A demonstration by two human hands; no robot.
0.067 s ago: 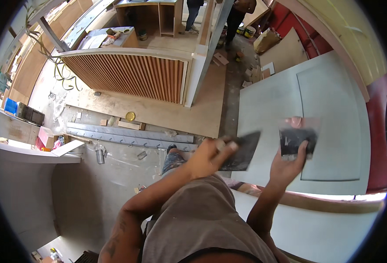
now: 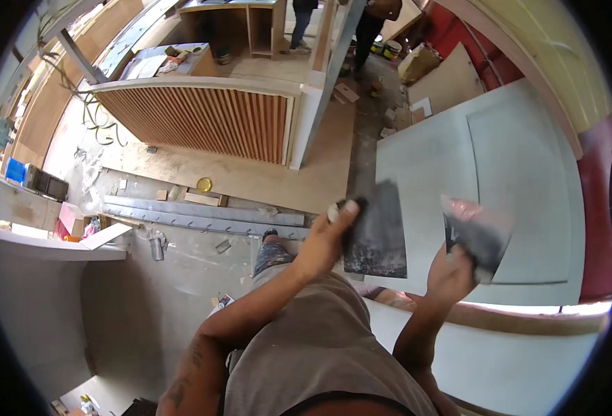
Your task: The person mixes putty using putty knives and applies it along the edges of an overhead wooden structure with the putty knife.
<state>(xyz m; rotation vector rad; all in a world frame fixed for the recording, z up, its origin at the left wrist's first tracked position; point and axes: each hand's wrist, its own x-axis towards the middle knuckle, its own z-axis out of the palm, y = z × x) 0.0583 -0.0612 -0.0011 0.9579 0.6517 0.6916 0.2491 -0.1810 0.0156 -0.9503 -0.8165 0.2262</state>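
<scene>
My left hand is closed on the side of a flat, dark rectangular trowel, whose broad face is scuffed and streaked grey. To its right, my right hand grips a wide putty scraper, tilted and blurred by motion. Pink paste covers the scraper's upper part. The two tools are apart, with a gap between them. Behind the scraper is a large pale-green panel with grooved lines. Both tools are held above it or in front of it.
A slatted wooden counter front stands ahead at left. Long metal strips and a yellow lid lie on the floor. A curved white counter is at left. Two people stand at the back, one in dark trousers.
The trowel has turned so that its face shows more fully. My right hand has dropped slightly, and its scraper has tipped, with the pink paste now spread across its upper part.
</scene>
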